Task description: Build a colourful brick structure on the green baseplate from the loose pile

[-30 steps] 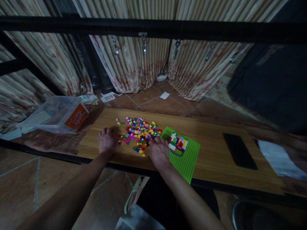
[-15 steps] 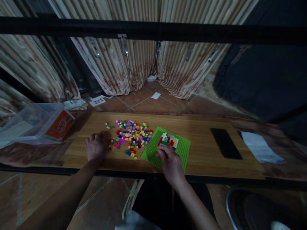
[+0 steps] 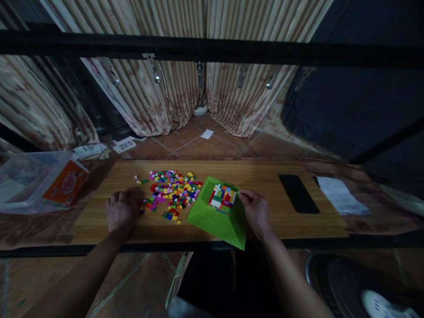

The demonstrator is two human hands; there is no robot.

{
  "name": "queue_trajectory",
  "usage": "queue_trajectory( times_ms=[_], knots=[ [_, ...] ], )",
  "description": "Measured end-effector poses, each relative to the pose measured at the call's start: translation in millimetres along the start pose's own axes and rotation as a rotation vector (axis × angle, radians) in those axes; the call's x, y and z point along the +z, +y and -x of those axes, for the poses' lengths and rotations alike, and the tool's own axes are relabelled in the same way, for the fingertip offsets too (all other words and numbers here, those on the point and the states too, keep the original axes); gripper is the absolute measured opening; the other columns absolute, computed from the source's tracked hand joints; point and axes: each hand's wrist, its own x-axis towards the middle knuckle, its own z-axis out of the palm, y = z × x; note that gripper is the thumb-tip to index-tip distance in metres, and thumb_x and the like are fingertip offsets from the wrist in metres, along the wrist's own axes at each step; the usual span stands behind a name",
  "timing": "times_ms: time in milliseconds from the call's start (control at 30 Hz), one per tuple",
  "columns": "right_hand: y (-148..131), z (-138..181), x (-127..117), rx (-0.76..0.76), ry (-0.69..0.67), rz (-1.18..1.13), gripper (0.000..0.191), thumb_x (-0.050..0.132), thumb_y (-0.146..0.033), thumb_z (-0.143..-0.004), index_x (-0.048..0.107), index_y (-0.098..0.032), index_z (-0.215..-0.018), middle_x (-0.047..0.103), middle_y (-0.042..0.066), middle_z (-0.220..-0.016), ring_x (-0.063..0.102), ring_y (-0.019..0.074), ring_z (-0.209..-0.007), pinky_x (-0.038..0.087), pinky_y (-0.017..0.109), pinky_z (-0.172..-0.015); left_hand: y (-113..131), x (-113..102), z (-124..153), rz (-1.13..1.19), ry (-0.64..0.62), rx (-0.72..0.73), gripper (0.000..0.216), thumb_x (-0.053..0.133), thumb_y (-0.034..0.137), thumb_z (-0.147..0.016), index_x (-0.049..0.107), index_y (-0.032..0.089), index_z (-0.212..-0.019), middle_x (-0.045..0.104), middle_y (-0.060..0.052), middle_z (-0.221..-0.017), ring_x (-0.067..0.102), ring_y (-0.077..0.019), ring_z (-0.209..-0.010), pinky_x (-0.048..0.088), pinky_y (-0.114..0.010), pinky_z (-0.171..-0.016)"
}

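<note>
My left hand (image 3: 121,212) rests on the wooden table with its fingers curled down, beside a loose pile of small coloured bricks (image 3: 175,192). Its fingertips are in shadow, and I cannot see whether they hold anything. To the right of the pile lies a green studded baseplate (image 3: 212,221), its near corner reaching past the table's front edge. A square patch of mixed coloured bricks (image 3: 223,198) sits on its far half. My right hand (image 3: 256,212) pinches the baseplate at its right side and covers the corner there.
A black phone-like slab (image 3: 298,193) and a white paper sheet (image 3: 342,196) lie to the right. At the far left stands a clear plastic box (image 3: 29,176) with an orange label. A dark rail (image 3: 232,51) and striped curtains (image 3: 179,97) are beyond the table.
My right hand has moved from over the baseplate's near half to its right side, uncovering the coloured patch. The baseplate's near corner now shows beyond the table edge. The whole view has shifted slightly.
</note>
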Motion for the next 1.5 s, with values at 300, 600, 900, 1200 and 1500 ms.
queue_trajectory(
  times_ms=[300,600,900,1200,1500],
  knots=[
    [-6,-19,8,-0.082,-0.078,0.236,0.021,0.057,-0.033,-0.079,0.074,-0.022,-0.084,0.072,0.007,-0.091,0.065,0.0219,-0.084,0.049,0.037,-0.08,0,0,0,-0.004,0.002,0.001,0.038,0.038,0.024,-0.085,0.061,0.009,-0.111,0.06,-0.02,-0.108,0.052,-0.0345,-0.102,0.043,-0.047,-0.087],
    [-5,-25,10,-0.081,-0.113,0.257,0.018,0.059,-0.032,-0.078,0.074,-0.023,-0.08,0.073,0.006,-0.084,0.066,0.0214,-0.077,0.05,0.036,-0.074,3,-4,1,0.027,-0.019,-0.023,0.038,0.038,0.024,-0.086,0.06,0.008,-0.112,0.058,-0.022,-0.112,0.051,-0.037,-0.105,0.043,-0.05,-0.088],
    [-10,-28,8,-0.079,-0.168,0.311,0.018,0.059,-0.028,-0.079,0.075,-0.021,-0.08,0.073,0.007,-0.087,0.067,0.0222,-0.08,0.05,0.037,-0.078,0,1,1,0.02,0.015,-0.017,0.035,0.037,0.023,-0.087,0.06,0.009,-0.11,0.059,-0.021,-0.113,0.052,-0.0364,-0.104,0.044,-0.049,-0.085],
    [-13,-38,8,-0.08,-0.238,0.389,0.017,0.059,-0.02,-0.075,0.076,-0.021,-0.074,0.075,0.007,-0.082,0.068,0.0224,-0.076,0.049,0.035,-0.076,-1,1,0,-0.025,-0.003,0.011,0.035,0.039,0.023,-0.086,0.06,0.007,-0.111,0.06,-0.022,-0.109,0.054,-0.0346,-0.103,0.044,-0.048,-0.087],
    [-9,-30,9,-0.089,-0.197,0.307,0.016,0.061,-0.025,-0.077,0.075,-0.02,-0.083,0.075,0.008,-0.088,0.068,0.0216,-0.079,0.051,0.036,-0.077,5,-5,1,0.009,-0.011,-0.038,0.036,0.041,0.021,-0.084,0.061,0.007,-0.111,0.06,-0.021,-0.113,0.054,-0.0328,-0.104,0.044,-0.047,-0.089]
  ],
)
